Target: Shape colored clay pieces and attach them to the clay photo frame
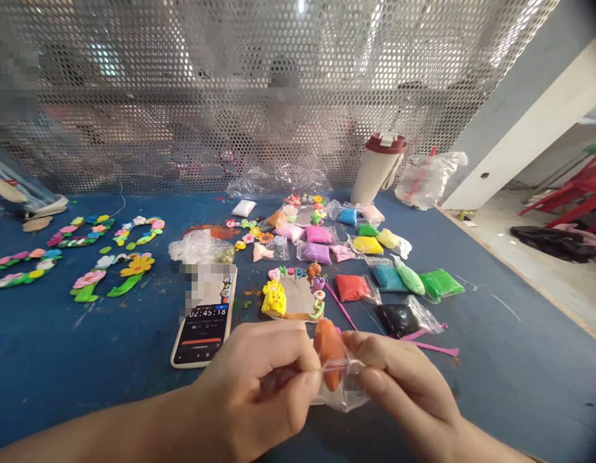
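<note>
Close to me, above the table's near part, both hands pinch a clear plastic bag [348, 395] with a lump of orange modelling clay [329, 347] in it. My left hand [273, 379] grips the bag's left side, thumb against curled fingers. On the right side my right hand [404, 379] pinches the plastic between thumb and forefinger. Just beyond the hands lies a frame decorated with clay figures [298, 296], including a yellow animal [273, 299]. A phone [206, 321] showing a timer lies left of it.
Several bagged clay packets, among them red [352, 287], black [397, 319] and green [441, 285], lie beyond my right hand near pink tools [435, 348]. Decorated clay rings [139, 230] lie at left. A lidded cup [377, 168] stands at the back before a perforated metal screen [182, 96].
</note>
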Tool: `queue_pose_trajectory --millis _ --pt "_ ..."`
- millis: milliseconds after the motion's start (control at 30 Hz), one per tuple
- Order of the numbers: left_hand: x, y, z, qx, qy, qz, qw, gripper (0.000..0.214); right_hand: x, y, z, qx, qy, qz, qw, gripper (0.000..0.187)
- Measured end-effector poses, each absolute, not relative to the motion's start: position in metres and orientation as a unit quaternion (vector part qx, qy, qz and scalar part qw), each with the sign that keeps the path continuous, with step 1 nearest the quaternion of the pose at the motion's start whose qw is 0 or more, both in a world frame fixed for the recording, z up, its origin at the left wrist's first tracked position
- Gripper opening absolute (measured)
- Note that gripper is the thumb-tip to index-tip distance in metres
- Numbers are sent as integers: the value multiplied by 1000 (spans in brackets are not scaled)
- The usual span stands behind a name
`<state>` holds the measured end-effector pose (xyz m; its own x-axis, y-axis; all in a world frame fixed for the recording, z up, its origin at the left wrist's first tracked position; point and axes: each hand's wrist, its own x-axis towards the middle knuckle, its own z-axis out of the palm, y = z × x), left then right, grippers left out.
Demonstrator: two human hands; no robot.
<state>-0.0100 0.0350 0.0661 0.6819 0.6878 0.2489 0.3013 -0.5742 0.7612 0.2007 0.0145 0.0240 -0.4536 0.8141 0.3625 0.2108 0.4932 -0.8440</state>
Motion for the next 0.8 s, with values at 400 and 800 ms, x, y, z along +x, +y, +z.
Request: queue_pose_trajectory --millis 400,800 --pt "2 46 41 912 332 206 126 25 196 26 21 -401 -696 447 394 31" --pt "6 45 37 910 399 96 54 12 186 35 10 -378 -772 262 438 18"
